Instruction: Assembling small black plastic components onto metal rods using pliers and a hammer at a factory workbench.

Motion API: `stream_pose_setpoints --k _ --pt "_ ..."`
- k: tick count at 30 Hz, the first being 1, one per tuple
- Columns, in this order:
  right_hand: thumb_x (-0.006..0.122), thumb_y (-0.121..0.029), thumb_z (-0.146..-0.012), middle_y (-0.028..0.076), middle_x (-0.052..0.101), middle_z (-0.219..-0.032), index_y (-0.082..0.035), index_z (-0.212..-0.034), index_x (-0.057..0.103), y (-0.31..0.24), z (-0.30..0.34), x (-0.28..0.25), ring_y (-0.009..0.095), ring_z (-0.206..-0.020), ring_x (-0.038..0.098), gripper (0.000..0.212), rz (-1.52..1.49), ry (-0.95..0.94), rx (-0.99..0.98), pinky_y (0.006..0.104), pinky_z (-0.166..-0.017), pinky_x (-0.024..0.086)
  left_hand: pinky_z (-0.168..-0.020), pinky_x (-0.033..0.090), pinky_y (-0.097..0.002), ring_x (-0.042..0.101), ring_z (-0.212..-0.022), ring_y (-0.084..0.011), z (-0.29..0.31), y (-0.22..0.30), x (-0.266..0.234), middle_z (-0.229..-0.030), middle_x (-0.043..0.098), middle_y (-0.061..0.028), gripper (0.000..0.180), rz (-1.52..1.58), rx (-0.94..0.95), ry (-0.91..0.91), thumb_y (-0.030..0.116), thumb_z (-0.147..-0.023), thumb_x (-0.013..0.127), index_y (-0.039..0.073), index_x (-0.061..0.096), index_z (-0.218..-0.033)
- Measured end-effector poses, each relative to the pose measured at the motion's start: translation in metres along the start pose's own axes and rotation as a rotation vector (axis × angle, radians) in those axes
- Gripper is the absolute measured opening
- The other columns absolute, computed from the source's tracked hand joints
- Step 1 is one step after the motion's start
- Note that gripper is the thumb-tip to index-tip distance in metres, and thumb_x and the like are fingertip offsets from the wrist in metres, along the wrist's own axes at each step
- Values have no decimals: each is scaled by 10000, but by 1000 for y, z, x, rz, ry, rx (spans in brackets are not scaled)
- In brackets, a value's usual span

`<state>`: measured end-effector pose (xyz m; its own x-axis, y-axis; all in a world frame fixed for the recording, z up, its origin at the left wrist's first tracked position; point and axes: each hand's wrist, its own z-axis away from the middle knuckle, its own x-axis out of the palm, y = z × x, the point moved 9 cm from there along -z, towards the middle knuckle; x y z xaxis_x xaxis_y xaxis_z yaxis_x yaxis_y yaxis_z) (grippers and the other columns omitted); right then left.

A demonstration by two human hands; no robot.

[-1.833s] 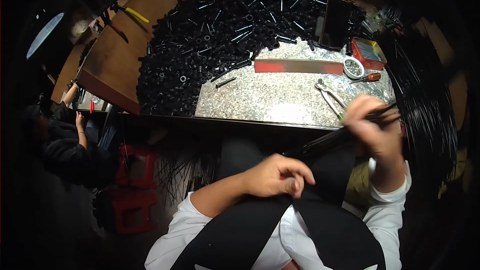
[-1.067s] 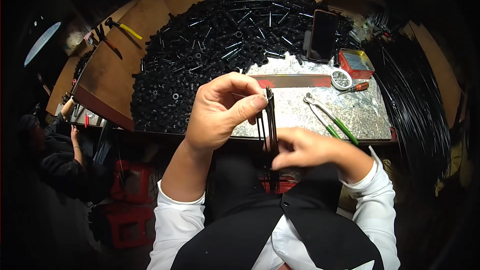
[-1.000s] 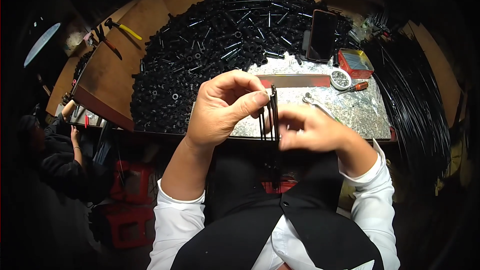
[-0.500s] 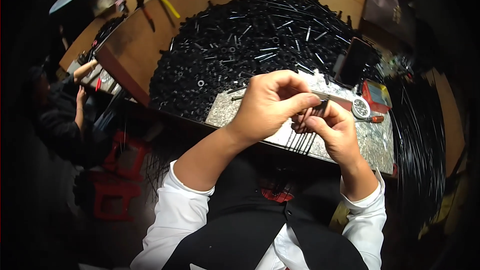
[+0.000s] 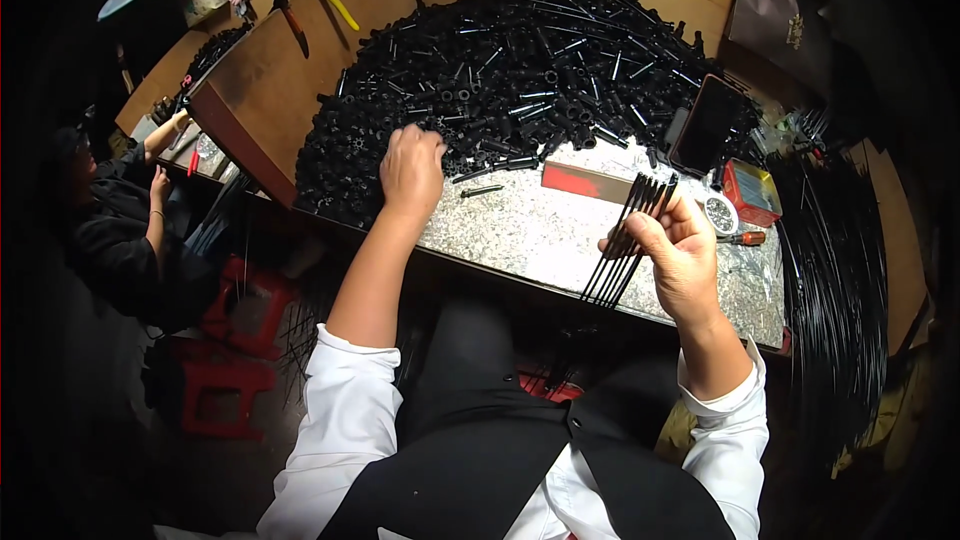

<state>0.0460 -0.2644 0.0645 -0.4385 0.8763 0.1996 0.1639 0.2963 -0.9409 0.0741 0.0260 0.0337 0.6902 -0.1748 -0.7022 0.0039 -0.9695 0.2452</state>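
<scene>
My left hand [image 5: 410, 175] is at the near left edge of a heap of small black tubular parts [image 5: 540, 50]. Its fingers are bent down together among the parts, the tips hidden, so what they pinch does not show. In my right hand [image 5: 685, 265], thumb and fingers close on several thin black rods [image 5: 622, 252], fanned side by side and tilted above the worktop's front edge. Small dark pieces sit at the rods' upper ends. Between the hands, a single short dark pin [image 5: 482, 191] lies on the speckled pale worktop [image 5: 480, 230].
Behind the rods lies a long red-faced block [image 5: 580, 181]. A phone [image 5: 700, 125], a red and yellow box [image 5: 752, 192], a round white dish [image 5: 720, 212] and a screwdriver [image 5: 745, 238] stand right. Long black rods [image 5: 835, 290] hang beyond. Pliers [image 5: 330, 2] hang on the wooden partition; a co-worker [image 5: 130, 220] sits left.
My left hand has left the right hand and moved left to the heap of black parts. My right hand still grips the rods, which now show more fully.
</scene>
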Motion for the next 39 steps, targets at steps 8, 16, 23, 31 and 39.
stream_pose_setpoints --k 8,16,23,31,39 --pt "580 -22 -900 99 623 -830 -5 -907 485 3 -1 -9 184 -745 663 97 -16 10 56 286 -692 557 -755 448 -393 514 -878 -276 31 9 36 -859 538 -89 131 -182 117 -87 150 -721 717 39 662 -764" --pt "598 -51 -900 107 625 -825 -1 -912 488 3 -3 0 205 -751 678 121 -105 -93 75 294 -672 565 -685 526 -302 655 -767 -214 25 47 2 -885 656 -101 114 610 -70 -58 21 -849 617 1 595 -959" --pt "591 -34 -898 107 627 -868 21 -966 507 6 -3 19 197 -793 665 121 -157 -241 91 328 -721 565 -804 535 -268 642 -879 -143 10 136 -35 -1001 646 -97 252 1628 -172 -367 -4 -873 607 -42 593 -1122" --pt "595 -56 -901 108 627 -840 21 -987 504 6 -4 28 175 -746 652 147 -161 -277 103 302 -665 552 -901 499 -299 611 -1004 -171 15 154 -43 -1126 623 -125 251 1757 -99 -445 -25 -884 571 -28 611 -1131" --pt "593 -58 -904 89 620 -853 12 -986 504 9 -3 29 163 -751 648 140 -198 -273 132 291 -678 542 -965 452 -326 585 -1069 -200 18 162 -48 -1160 607 -159 300 1869 -96 -514 -43 -859 587 -27 585 -1159"
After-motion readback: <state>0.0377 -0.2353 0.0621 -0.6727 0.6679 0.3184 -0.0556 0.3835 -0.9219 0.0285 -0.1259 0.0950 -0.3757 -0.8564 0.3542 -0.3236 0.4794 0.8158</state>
